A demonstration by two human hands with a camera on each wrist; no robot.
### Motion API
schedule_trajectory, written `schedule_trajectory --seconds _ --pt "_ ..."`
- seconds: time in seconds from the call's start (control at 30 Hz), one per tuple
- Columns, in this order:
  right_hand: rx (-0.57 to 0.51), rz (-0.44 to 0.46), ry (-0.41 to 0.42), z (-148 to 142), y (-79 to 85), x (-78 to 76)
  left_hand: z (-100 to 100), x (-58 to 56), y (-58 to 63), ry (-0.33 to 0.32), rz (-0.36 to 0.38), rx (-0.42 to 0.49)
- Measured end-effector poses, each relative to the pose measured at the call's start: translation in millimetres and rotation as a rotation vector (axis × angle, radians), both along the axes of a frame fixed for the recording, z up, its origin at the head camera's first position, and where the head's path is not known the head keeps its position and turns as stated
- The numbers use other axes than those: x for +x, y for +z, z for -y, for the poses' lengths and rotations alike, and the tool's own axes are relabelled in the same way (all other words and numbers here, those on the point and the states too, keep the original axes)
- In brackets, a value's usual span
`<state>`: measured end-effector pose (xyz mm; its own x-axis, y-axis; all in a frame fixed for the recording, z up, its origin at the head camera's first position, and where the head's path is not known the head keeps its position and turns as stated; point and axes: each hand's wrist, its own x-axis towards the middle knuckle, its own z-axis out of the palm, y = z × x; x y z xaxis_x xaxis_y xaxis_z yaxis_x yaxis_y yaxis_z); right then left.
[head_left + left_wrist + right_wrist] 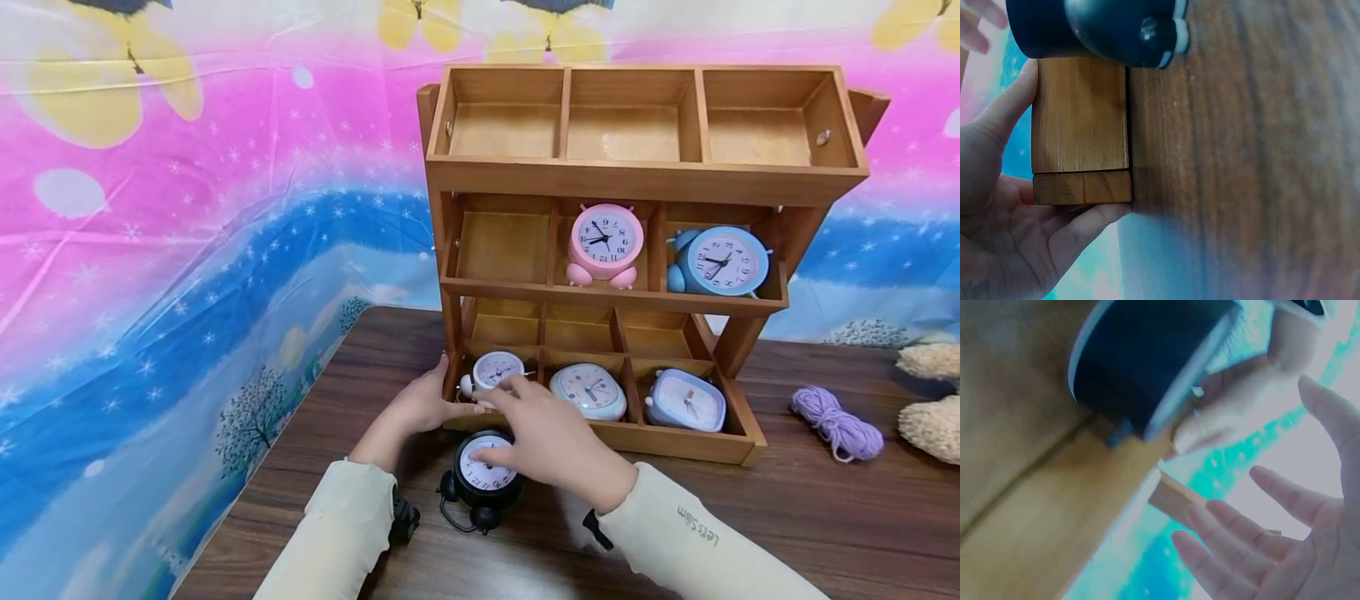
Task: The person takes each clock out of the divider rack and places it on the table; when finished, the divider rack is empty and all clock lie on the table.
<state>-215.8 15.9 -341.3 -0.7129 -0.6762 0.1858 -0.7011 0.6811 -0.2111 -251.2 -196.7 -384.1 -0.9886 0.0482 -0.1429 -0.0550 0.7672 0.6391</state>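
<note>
Left hand (420,406) gripped the wooden rack (645,181), apparently steadying it. Right hand (553,431), spread, empty, hung over the white clock (497,366), front left, likely adjusting it. Black clock (480,481) sat on the desk (862,517); next move probably wanted a grasp there.

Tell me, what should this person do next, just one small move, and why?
Probably close the right hand around the black clock: it is the only clock in view outside the wooden rack, the right hand hovers open near it, and the left hand holds the rack's corner, perhaps steadying it.
</note>
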Motion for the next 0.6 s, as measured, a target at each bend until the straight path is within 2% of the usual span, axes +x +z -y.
schedule_trajectory --seconds 0.23,0.43,0.6 --pt "-0.145 -0.094 -0.052 -9 29.5 -14.7 0 0.2 0.9 0.009 0.008 0.002" --pt "-0.173 -0.185 -0.097 -22 57.4 -28.1 -1 -1.2 -1.8 0.026 0.016 0.012" --pt "-0.190 -0.246 -0.098 -33 79.6 -40.9 -2 -2.0 -2.7 0.029 0.012 0.028"
